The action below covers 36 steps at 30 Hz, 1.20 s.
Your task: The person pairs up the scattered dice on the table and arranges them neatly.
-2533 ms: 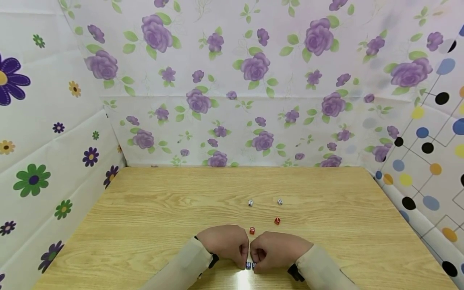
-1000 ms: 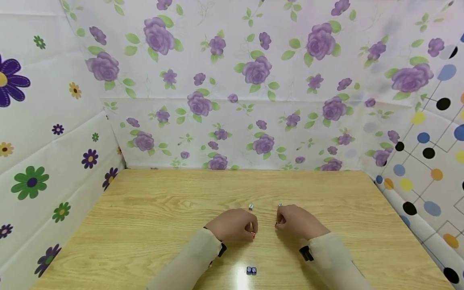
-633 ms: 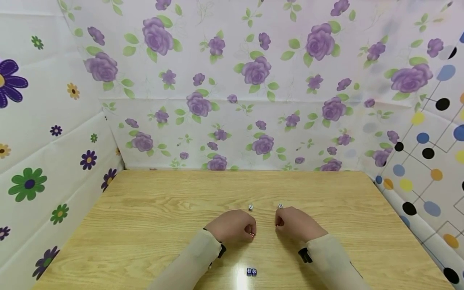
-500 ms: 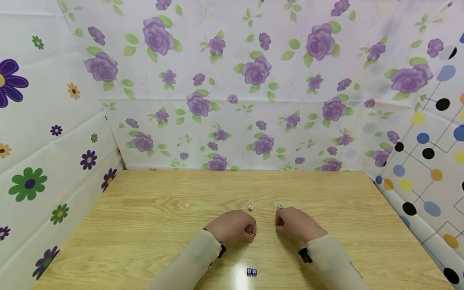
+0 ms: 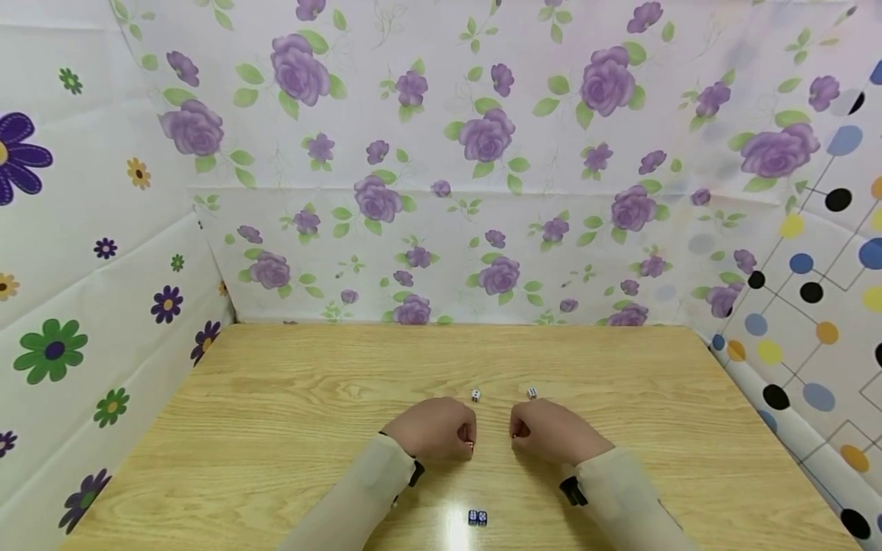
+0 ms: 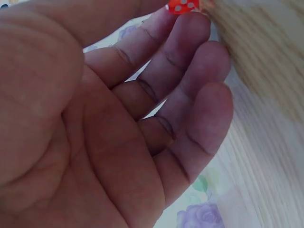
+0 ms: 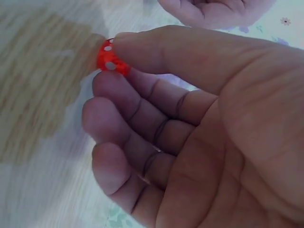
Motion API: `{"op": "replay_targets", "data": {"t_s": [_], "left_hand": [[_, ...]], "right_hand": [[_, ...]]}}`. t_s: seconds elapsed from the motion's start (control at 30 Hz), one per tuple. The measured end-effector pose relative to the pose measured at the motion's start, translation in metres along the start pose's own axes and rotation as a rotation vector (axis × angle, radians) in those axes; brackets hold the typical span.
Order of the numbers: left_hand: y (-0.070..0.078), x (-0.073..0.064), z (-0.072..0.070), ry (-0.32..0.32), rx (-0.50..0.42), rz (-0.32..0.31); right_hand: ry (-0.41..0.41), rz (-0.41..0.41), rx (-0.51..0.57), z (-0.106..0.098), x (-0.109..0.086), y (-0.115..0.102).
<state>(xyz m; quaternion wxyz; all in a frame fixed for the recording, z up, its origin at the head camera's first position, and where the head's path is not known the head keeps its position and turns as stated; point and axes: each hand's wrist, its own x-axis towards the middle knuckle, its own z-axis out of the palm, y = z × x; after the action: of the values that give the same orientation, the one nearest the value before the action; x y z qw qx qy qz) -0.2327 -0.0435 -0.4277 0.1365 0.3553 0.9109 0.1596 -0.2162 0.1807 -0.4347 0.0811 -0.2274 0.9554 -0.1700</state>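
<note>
My left hand [image 5: 434, 430] pinches a red die [image 6: 184, 5] with white dots, seen at the top edge of the left wrist view. Across a short gap, my right hand [image 5: 556, 433] pinches another red die [image 7: 110, 57] between thumb and fingertips. That second die is mostly covered by the fingers in the head view. Both hands are low over the wooden table, facing each other. Beyond them lie two white dice, one white die [image 5: 476, 395] past the left hand and the other white die [image 5: 532, 392] just past the right. Two blue dice [image 5: 477, 517] sit side by side nearer the person.
The wooden table [image 5: 331, 360] has light glare near its front middle. A floral cloth [image 5: 441, 229] hangs behind it, with patterned cloths along the left and right sides.
Both hands left the paired blue dice and went forward to the red dice, which they now pinch. Over the last half second the right hand has shifted left and the left hand slightly left.
</note>
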Motion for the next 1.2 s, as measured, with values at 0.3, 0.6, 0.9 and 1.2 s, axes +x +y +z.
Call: {"op": "replay_targets", "data": {"t_s": [0.3, 0.6, 0.9, 1.2], "left_hand": [[-0.005, -0.004, -0.006, -0.004, -0.005, -0.063], [-0.005, -0.007, -0.011, 0.011, -0.021, -0.095], [-0.004, -0.009, -0.012, 0.005, -0.04, -0.087], [-0.003, -0.007, -0.009, -0.003, -0.03, -0.081]], "right_hand": [[-0.026, -0.066, -0.004, 0.002, 0.0, -0.007], [-0.016, -0.043, 0.023, -0.007, -0.004, -0.008], [-0.012, -0.045, 0.018, -0.005, -0.003, -0.008], [-0.001, -0.088, -0.002, 0.0, -0.001, -0.009]]}}
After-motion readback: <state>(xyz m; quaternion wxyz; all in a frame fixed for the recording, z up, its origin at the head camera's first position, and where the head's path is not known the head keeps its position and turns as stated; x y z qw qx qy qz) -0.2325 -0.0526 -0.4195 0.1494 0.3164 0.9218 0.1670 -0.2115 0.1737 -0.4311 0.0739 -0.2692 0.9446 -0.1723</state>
